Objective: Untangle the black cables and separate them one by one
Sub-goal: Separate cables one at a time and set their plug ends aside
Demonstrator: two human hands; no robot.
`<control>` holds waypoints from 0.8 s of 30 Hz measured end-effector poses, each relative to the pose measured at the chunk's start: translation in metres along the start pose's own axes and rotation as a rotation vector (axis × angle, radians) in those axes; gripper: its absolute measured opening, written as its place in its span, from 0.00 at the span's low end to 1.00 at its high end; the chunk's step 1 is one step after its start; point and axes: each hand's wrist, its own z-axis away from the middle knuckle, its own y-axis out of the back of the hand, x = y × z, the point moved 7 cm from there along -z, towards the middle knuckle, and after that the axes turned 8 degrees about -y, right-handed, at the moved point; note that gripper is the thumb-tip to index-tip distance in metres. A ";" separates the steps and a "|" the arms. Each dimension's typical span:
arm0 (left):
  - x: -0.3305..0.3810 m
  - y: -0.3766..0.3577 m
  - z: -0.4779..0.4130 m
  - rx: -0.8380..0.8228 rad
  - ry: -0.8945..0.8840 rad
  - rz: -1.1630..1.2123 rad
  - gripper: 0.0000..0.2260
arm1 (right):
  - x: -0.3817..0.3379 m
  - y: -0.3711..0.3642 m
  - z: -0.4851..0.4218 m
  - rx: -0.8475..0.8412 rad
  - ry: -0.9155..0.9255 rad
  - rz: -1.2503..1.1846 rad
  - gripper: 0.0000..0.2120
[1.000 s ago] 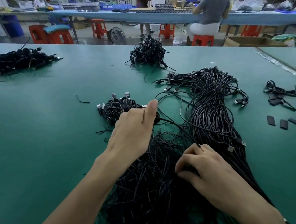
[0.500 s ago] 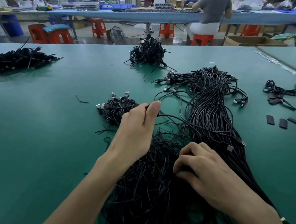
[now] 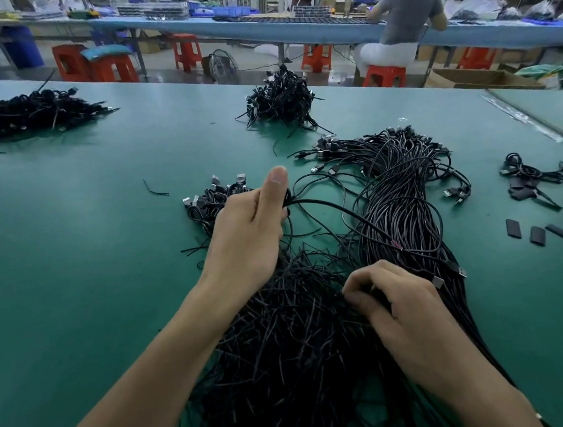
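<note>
Black thin flexible cables (image 3: pixel 399 202) lay tangled in a long bundle on the green worktop (image 3: pixel 72 268). Left hand (image 3: pixel 247 233) gripped one loose strand (image 3: pixel 327 205) just above it; right hand (image 3: pixel 399 305) pinched strands at the near end. Probably light, floppy, snag-prone; best gripped near the metal-tipped plugs (image 3: pixel 438 281).

We work at a green counter (image 3: pixel 69 240). Beyond it stands a long blue-topped counter (image 3: pixel 293 31), with orange plastic stools (image 3: pixel 188 52) along it, a small fan (image 3: pixel 221 65) on the glossy floor (image 3: pixel 159 68), a seated person (image 3: pixel 407 12) and an open cardboard box (image 3: pixel 477 79).
</note>
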 end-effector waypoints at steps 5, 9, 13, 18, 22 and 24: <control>0.006 -0.005 0.003 -0.022 0.012 0.061 0.24 | 0.006 0.022 0.000 0.299 -0.119 -0.268 0.06; 0.013 -0.030 0.016 -0.184 0.006 0.050 0.28 | 0.012 0.017 0.005 0.407 -0.283 -0.613 0.05; 0.022 -0.057 0.036 -0.332 -0.047 -0.128 0.33 | 0.003 0.002 0.007 0.426 -0.360 -0.896 0.06; 0.018 -0.060 0.037 -0.309 -0.035 -0.141 0.28 | -0.013 0.010 0.010 0.495 -0.286 -0.827 0.03; 0.010 -0.059 0.033 -0.273 0.033 0.079 0.21 | -0.023 0.017 0.012 0.505 -0.179 -0.661 0.08; 0.008 -0.061 0.031 -0.277 0.020 0.151 0.22 | -0.027 0.014 0.010 0.436 -0.132 -0.618 0.12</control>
